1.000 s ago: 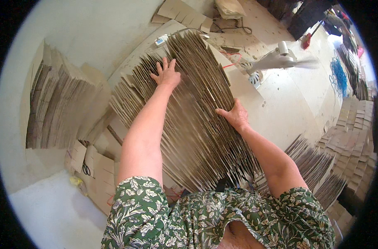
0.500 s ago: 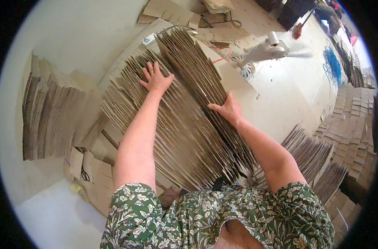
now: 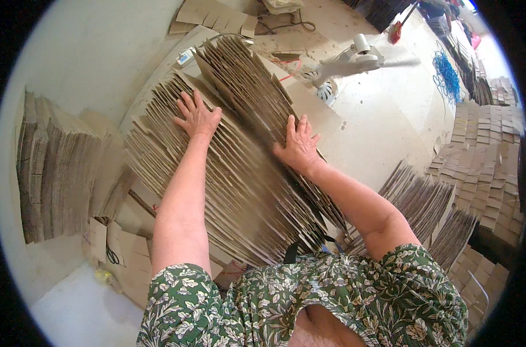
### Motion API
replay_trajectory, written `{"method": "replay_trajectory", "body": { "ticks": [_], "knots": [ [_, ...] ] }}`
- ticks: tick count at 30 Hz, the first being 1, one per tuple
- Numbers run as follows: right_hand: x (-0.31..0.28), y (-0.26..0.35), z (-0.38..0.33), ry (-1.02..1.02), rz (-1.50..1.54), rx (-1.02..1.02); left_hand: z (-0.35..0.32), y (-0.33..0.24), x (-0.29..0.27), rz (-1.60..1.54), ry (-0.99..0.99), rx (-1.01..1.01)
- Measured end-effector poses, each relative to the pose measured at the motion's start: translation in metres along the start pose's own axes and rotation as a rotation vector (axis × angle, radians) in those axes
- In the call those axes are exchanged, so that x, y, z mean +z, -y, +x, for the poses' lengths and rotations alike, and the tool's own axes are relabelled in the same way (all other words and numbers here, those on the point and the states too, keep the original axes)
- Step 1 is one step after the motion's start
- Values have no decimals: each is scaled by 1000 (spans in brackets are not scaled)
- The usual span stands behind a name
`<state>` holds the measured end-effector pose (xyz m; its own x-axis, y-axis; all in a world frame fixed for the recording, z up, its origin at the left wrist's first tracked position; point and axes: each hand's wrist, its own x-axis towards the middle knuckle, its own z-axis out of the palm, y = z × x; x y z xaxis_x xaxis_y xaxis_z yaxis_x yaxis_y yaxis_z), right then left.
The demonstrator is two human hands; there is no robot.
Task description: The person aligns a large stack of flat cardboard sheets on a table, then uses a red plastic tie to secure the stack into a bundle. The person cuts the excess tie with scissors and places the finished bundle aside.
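In front of me a long row of cardboard sheets [image 3: 217, 194] stands on edge, packed close together. My left hand [image 3: 199, 117] lies with fingers spread on the top edges toward the row's far left. On the right part of the stack rests my right hand [image 3: 299, 146], its fingers stretched out and apart. Between the hands a narrow gap splits the sheets, and a darker bundle of cardboard [image 3: 248, 75] leans to the right of it. Some edges near the middle are blurred. Neither hand grips a sheet.
More cardboard stacks stand against the left wall [image 3: 58, 168] and at the right [image 3: 419, 199]. A white fan [image 3: 361, 58] sits beyond my right hand. Scissors [image 3: 112, 254] lie at lower left on cardboard. Blue string [image 3: 446, 76] is heaped at far right.
My right hand has opened from holding the stack's right side and now lies flatter on top. The left hand stays spread on the sheets. The whole view has shifted slightly.
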<state>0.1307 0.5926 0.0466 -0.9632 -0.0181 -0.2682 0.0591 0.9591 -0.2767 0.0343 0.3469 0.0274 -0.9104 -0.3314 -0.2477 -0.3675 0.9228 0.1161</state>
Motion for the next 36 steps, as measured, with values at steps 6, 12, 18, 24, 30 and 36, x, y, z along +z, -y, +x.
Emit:
{"method": "replay_trajectory", "body": {
  "ticks": [6,12,18,24,30,36],
  "knots": [
    [22,-12,-1,-170,30,-101,1,2,5,38,-28,19],
    [0,-7,6,3,-56,-70,-1,-1,8,91,-54,22],
    [-18,3,15,134,11,-33,0,1,10,120,-62,32],
    [-26,-23,31,9,27,-87,2,5,10,99,-45,18],
    [-43,-57,39,-294,-194,-184,-3,4,4,63,-13,6],
    [15,-73,34,-273,-360,-124,-3,-2,0,32,-29,-2]
  ]
}}
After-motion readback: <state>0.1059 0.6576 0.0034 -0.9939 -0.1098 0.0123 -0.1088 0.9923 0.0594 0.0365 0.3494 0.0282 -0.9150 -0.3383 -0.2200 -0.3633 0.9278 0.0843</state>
